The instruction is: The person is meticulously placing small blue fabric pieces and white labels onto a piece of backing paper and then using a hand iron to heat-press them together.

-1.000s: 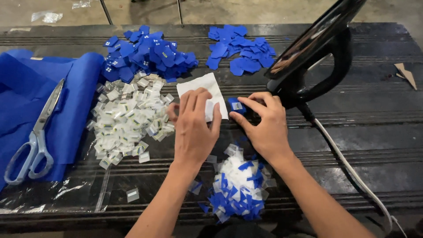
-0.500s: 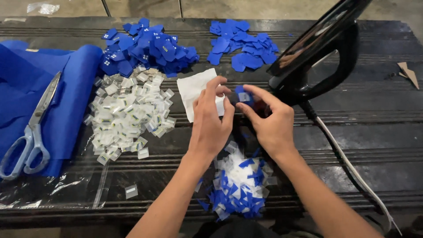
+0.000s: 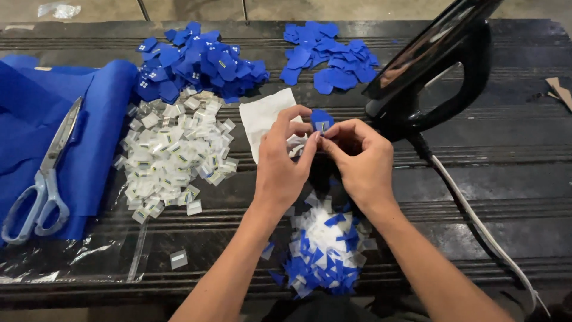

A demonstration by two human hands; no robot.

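Left hand [image 3: 283, 164] and right hand [image 3: 360, 161], fingertips pinched together on a small blue fabric piece [image 3: 322, 119] bearing a pale label, held above the middle of the dark ribbed tabletop [image 3: 512, 179]. A white cloth square [image 3: 262, 116] lies beneath. Glossy clear-wrapped labels [image 3: 173, 155] are heaped toward the left edge, beside steel scissors [image 3: 44, 173] on folded blue fabric [image 3: 24, 113]; a black iron [image 3: 435, 65] stands right.

Single head-worn view, looking steeply down and forward, close over the dark slatted table [image 3: 512, 179], no second view
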